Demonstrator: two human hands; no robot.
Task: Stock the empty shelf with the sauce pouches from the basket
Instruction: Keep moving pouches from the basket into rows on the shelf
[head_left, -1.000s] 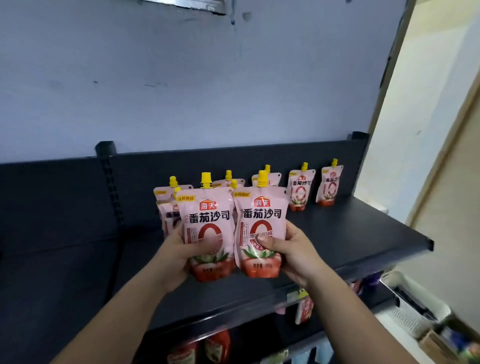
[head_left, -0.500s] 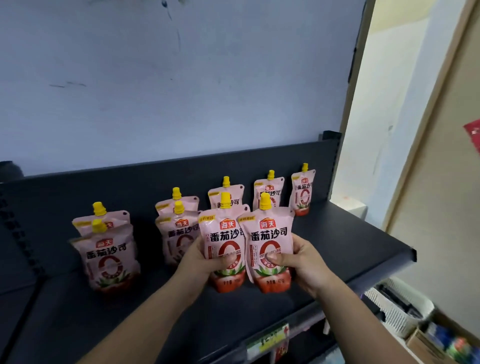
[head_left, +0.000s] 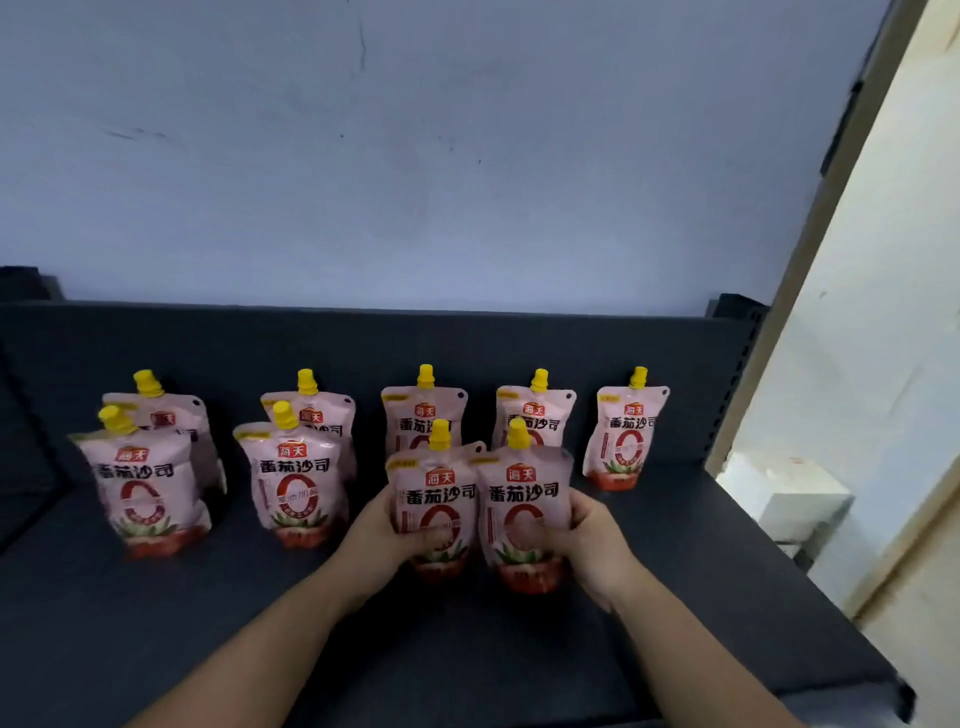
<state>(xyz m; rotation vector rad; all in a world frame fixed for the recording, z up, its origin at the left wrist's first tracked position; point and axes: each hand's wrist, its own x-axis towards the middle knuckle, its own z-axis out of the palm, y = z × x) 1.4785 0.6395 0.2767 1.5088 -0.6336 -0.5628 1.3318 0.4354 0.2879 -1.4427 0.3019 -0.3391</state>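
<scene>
Two pink sauce pouches with yellow caps are upright side by side over the dark shelf (head_left: 675, 597). My left hand (head_left: 379, 530) grips the left pouch (head_left: 434, 491) from its left side. My right hand (head_left: 592, 540) grips the right pouch (head_left: 522, 493) from its right side. Their bases sit at or just above the shelf surface; I cannot tell whether they touch. Behind them stand several more pouches: a back row against the shelf's back panel (head_left: 629, 431) and two front ones at the left (head_left: 143, 493) (head_left: 296, 483).
The shelf's front edge runs along the bottom right. A pale wall rises above the back panel. A door frame (head_left: 831, 249) and a white box (head_left: 784, 499) lie to the right of the shelf end. Bare shelf surface lies in front of the right-hand pouches.
Both hands have carried the two pouches forward and down onto the shelf, in front of the back-row pouches. The view has shifted so that the whole row shows.
</scene>
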